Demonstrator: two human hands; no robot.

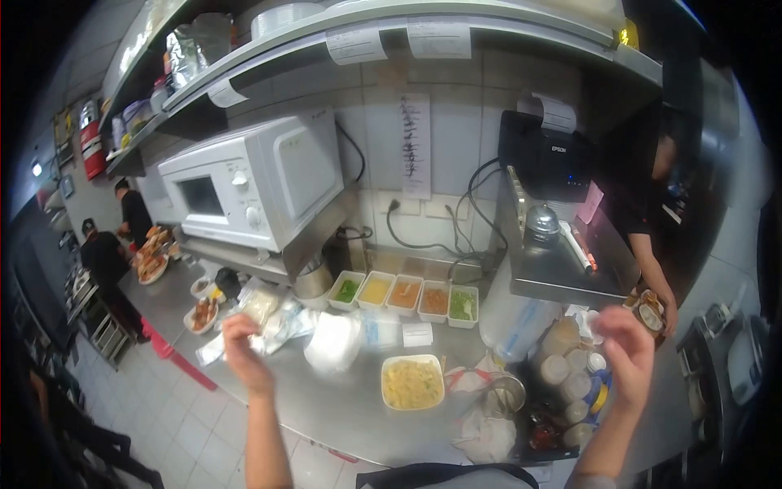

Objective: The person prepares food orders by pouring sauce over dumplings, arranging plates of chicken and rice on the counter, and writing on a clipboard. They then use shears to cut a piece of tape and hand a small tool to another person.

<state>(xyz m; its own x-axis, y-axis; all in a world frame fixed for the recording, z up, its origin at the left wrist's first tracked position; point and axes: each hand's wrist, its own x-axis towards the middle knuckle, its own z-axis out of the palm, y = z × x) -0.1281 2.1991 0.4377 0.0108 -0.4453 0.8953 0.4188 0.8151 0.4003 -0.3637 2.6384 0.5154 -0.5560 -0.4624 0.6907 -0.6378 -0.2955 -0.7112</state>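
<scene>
My left hand (246, 352) is raised over the counter's left part, in front of plastic bags (281, 322), its fingers curled and partly blurred. On the right, my right hand (629, 346) is held up beside a crowd of bottles and jars (570, 379), fingers bent and apart, with nothing seen in it. Between the two hands stands a square white bowl of yellowish food (413, 383). Behind it is a row of several small white tubs (405, 295) with green, yellow and orange contents. A white rounded container or bag (334, 341) lies left of the bowl.
A white microwave (269, 179) sits on a raised shelf at the left. A black printer (546, 159) stands on a metal stand (570, 277). At the right, a person's arm (656, 273) reaches down near a bag. Two people (106, 257) stand at the far left.
</scene>
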